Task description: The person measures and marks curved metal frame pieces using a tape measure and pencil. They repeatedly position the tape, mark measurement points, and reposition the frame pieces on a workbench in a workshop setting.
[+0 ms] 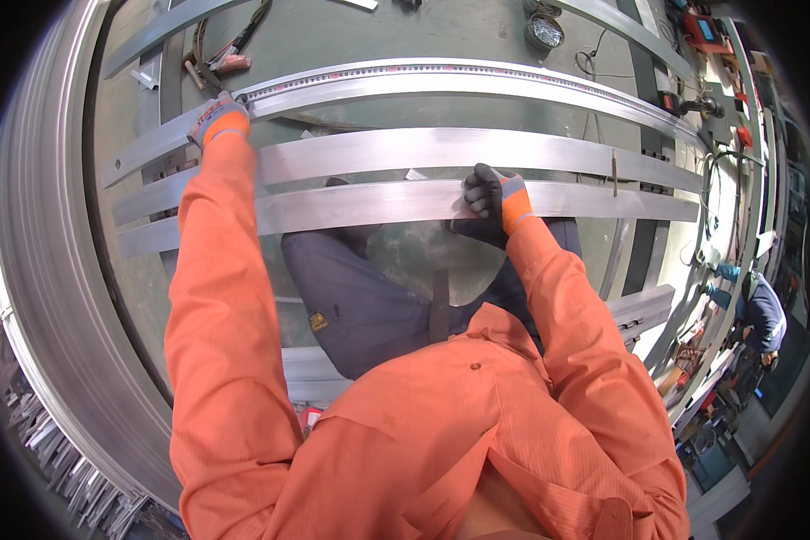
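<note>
Several long curved metal strips lie side by side across a green floor. My left hand [218, 119], in an orange and grey glove, presses on the left end of the far perforated strip [441, 76]. My right hand [493, 200], in a dark glove with an orange cuff, grips the edge of the nearest flat strip [351, 205]. A wider flat strip [423, 148] lies between the two. Both my sleeves are orange and my dark trouser legs show below the nearest strip.
Pliers and small hand tools [216, 61] lie beyond my left hand. A round can [544, 32] and cables sit at the top. Stacked curved rails [36, 297] run along the left. Another person in blue [758, 310] crouches at the right.
</note>
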Demonstrator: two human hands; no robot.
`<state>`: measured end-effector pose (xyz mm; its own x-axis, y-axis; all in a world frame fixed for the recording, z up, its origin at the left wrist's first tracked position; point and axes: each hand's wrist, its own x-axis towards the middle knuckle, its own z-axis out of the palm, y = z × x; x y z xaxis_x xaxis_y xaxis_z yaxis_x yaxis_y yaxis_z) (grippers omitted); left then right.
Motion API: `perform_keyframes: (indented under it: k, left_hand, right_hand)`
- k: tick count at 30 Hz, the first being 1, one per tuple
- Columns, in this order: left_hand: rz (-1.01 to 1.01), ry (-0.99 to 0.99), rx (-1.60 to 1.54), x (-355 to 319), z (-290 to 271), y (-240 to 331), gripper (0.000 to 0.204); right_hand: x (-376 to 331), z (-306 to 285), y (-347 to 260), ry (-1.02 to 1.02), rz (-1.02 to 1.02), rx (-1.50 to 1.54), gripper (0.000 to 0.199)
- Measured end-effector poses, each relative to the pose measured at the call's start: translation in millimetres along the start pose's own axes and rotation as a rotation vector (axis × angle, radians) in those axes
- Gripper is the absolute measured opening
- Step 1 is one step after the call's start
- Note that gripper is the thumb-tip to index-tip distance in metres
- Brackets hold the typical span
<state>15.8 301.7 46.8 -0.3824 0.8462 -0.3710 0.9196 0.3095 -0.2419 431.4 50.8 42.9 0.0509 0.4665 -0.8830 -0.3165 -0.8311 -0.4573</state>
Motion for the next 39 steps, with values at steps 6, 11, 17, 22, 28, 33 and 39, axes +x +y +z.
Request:
perform_keyframes:
  k: [6, 11, 17, 22, 28, 33, 39]
  left_hand:
    - [-0.01, -0.009, -0.007, 1, 2, 4, 0.048]
    - [-0.032, -0.02, -0.015, 2, 7, -6, 0.05]
    - [-0.001, 0.019, -0.011, 1, 11, 3, 0.052]
    - [0.004, 0.059, -0.011, 12, 14, -4, 0.053]
    - [-0.02, -0.017, 0.006, -7, -4, 13, 0.057]
    - [-0.051, 0.038, 0.001, 0, 2, 4, 0.053]
    - [-0.029, 0.012, -0.017, 5, 1, -3, 0.06]
  right_hand:
    - [17, -18, 4, -0.124, 0.139, 0.23, 0.028]
    - [4, -2, -1, 0.064, 0.042, -0.007, 0.03]
    - [42, 29, -69, 0.486, -0.835, -1.079, 0.049]
    - [54, 62, -121, 0.485, -0.606, -1.567, 0.076]
    - [63, 50, -116, 0.523, -0.57, -1.646, 0.08]
    - [60, 56, -127, 0.449, -0.544, -1.638, 0.079]
    - [52, 62, -138, 0.38, -0.503, -1.657, 0.054]
